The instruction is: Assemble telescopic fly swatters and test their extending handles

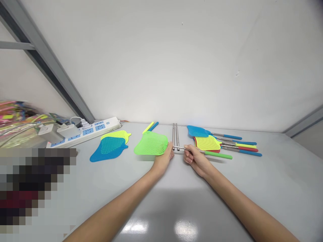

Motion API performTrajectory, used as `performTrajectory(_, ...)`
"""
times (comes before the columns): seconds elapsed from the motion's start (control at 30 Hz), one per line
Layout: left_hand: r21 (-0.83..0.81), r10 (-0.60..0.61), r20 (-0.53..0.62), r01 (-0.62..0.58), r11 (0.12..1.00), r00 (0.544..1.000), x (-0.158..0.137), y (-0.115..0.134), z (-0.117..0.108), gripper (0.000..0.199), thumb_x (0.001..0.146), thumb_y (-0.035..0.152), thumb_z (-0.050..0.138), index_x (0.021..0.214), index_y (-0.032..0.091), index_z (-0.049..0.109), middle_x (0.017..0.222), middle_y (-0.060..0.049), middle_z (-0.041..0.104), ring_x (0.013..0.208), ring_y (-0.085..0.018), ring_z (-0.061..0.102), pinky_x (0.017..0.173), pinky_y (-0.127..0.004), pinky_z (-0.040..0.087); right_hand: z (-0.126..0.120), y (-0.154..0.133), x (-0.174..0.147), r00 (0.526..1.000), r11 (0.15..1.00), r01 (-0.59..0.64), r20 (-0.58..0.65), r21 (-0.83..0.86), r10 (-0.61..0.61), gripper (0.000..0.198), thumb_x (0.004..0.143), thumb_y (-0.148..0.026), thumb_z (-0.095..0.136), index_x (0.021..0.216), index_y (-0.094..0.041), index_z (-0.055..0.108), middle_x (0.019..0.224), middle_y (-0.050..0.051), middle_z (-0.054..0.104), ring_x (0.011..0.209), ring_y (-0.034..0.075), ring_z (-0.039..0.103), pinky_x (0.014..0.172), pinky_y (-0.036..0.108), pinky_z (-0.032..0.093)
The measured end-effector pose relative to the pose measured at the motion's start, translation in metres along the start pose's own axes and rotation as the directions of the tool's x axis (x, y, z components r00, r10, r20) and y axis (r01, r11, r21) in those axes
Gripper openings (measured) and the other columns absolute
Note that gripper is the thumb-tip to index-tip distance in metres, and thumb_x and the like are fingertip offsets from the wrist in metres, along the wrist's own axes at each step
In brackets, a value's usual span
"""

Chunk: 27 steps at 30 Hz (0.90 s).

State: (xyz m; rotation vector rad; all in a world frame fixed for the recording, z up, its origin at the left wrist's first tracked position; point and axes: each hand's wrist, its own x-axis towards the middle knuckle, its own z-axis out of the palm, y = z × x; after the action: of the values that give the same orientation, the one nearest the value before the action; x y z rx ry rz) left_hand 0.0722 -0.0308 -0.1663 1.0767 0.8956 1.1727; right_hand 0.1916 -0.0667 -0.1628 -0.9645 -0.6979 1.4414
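Between my hands is a green fly swatter (151,144), its perforated head to the left and its green handle (218,155) to the right. My left hand (164,157) is closed at the neck of the head, where the metal rod meets it; the fingers are partly hidden. My right hand (194,159) pinches the rod near the handle. Just beyond the hands lie two loose metal rods (177,136). A yellow handle (148,127) and a blue handle (153,126) lie behind the green head. A blue swatter head (109,149) overlaps a yellow swatter head (121,135) on the left.
Several whole swatters lie stacked at right, with a blue head (198,130) and a yellow head (208,143) on show. A white power strip (85,132) with plugged-in adapters runs along the left. Plastic-wrapped goods (22,117) sit beyond it. A wall (176,67) closes the table's back.
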Motion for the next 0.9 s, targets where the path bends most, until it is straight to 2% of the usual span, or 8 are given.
performTrajectory(0.17,-0.019,-0.008,0.074,0.009,1.0,0.997,0.005,-0.002,-0.003,0.043,0.073,0.041,0.049,0.042,0.02,0.028,0.036,0.009,0.026,0.036,-0.006,0.024,0.042,-0.023,0.024,-0.001,-0.001,0.001,1.0,1.0,-0.003,-0.02,-0.002,0.003,0.032,0.071,-0.024,0.053,0.041,-0.016,0.045,0.035,-0.007,0.031,0.033,0.005,0.024,0.037,0.022,0.019)
performTrajectory(0.6,-0.033,0.021,0.091,-0.018,0.999,0.996,0.009,-0.003,-0.005,0.041,0.074,0.037,0.048,0.043,0.021,0.026,0.036,0.009,0.024,0.035,-0.006,0.023,0.041,-0.023,0.021,-0.001,-0.003,0.0,0.999,1.0,-0.024,-0.036,0.006,0.024,0.031,0.071,-0.024,0.053,0.042,-0.015,0.045,0.035,-0.008,0.029,0.033,0.004,0.024,0.036,0.022,0.017)
performTrajectory(0.9,-0.022,0.039,0.074,-0.038,0.999,0.997,0.011,0.0,-0.009,0.041,0.073,0.037,0.049,0.043,0.021,0.027,0.036,0.009,0.025,0.035,-0.006,0.024,0.041,-0.023,0.021,-0.001,-0.004,0.0,0.998,0.996,-0.052,-0.037,0.074,0.055,0.028,0.069,-0.024,0.056,0.045,-0.016,0.042,0.037,-0.008,0.03,0.034,0.004,0.023,0.036,0.021,0.019)
